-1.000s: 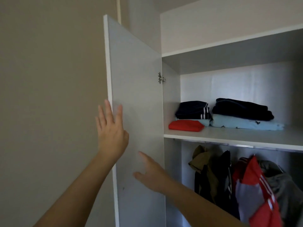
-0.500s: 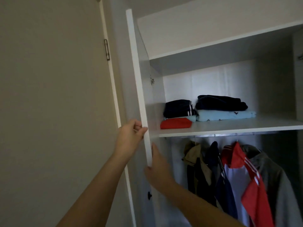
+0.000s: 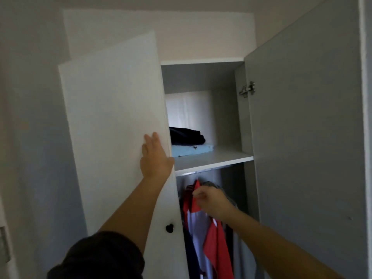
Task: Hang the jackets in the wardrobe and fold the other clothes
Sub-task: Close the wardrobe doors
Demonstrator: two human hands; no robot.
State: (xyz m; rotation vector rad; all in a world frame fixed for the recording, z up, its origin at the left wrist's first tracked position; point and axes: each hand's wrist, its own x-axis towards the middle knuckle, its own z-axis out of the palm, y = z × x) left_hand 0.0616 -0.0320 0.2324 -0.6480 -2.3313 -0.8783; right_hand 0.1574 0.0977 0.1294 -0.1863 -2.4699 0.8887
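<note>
The left hand (image 3: 156, 158) is pressing flat, fingers straight together, on the door (image 3: 112, 127), probably to close it. At its 4 o'clock the right hand (image 3: 210, 200) is curling at the hanging jackets (image 3: 213, 244), maybe tucking them clear; grip unclear. Folded clothes (image 3: 190, 142) are sitting at 2 o'clock.

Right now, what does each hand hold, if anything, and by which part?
The left hand holds nothing, pressing flat on the white wardrobe door. The right hand curls at the shoulder of the red-and-white jacket; grip unclear.

A dark short sleeve (image 3: 100, 256) covers the left upper arm; the left forearm (image 3: 132, 210) and right forearm (image 3: 271, 238) are bare.
</note>
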